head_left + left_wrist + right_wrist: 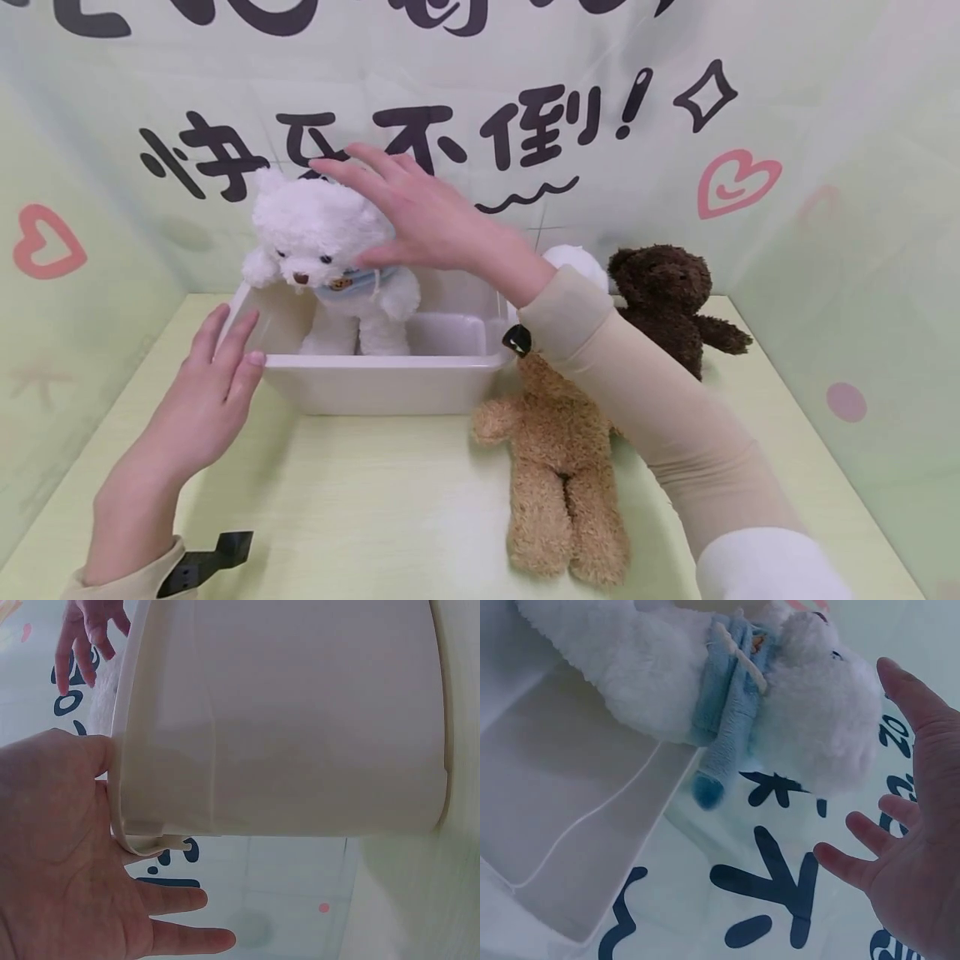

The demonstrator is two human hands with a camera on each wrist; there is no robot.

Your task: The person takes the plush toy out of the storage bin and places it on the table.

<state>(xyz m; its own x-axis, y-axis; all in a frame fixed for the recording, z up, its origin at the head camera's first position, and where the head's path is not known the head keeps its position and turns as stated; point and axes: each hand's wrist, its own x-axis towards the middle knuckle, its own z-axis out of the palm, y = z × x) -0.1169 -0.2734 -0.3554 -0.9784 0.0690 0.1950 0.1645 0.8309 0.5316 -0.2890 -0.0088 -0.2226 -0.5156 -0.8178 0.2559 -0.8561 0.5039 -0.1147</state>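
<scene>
A white teddy bear (315,217) with a blue scarf stands upright inside a white plastic bin (390,387). My right hand (427,212) is spread beside and over the bear's head; in the right wrist view, its fingers (847,862) are apart from the white fur and hold nothing. At the bin's near left corner, my left hand (206,392) rests against the rim with fingers extended. From the left wrist view, the thumb (94,754) meets the rim and two fingers (187,937) stretch straight out past the corner.
Right of the bin, a light brown teddy bear (566,467) lies on the table (375,500), its head hidden by my right arm. Behind it are a dark brown teddy bear (663,292) and a partly covered white plush (577,262). Printed curtains (600,50) enclose the back and sides.
</scene>
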